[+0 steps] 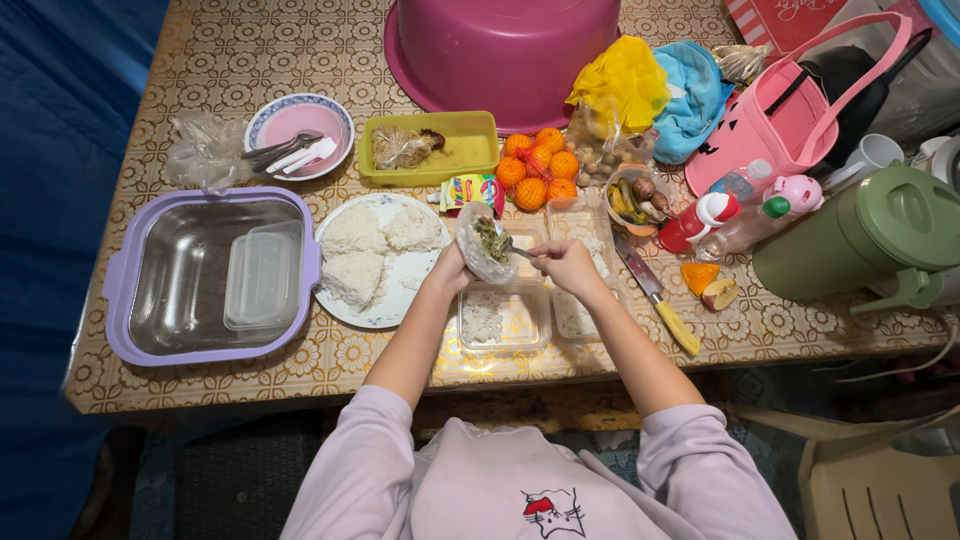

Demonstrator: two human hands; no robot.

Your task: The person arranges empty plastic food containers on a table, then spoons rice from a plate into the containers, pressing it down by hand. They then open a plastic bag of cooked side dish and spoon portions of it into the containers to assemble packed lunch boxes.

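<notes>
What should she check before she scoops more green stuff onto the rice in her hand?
1. Left hand cups the rice wrapper: ok.
2. Right hand has a grip on the spoon: ok.
3. Green filling sits on the wrapper, not spilling: ok.
4. Clear container lies below to catch bits: ok.
5. Knife lies apart from the right arm: ok.
6. How much filling is left: cannot tell.

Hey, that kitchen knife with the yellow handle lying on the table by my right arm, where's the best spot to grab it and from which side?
Probably best to grip the yellow-handled kitchen knife by its handle, coming from the near table edge with your right hand. The knife lies flat and diagonal, handle end nearest you and the blade pointing away toward the bottles, so that approach keeps your fingers off the blade.
</notes>
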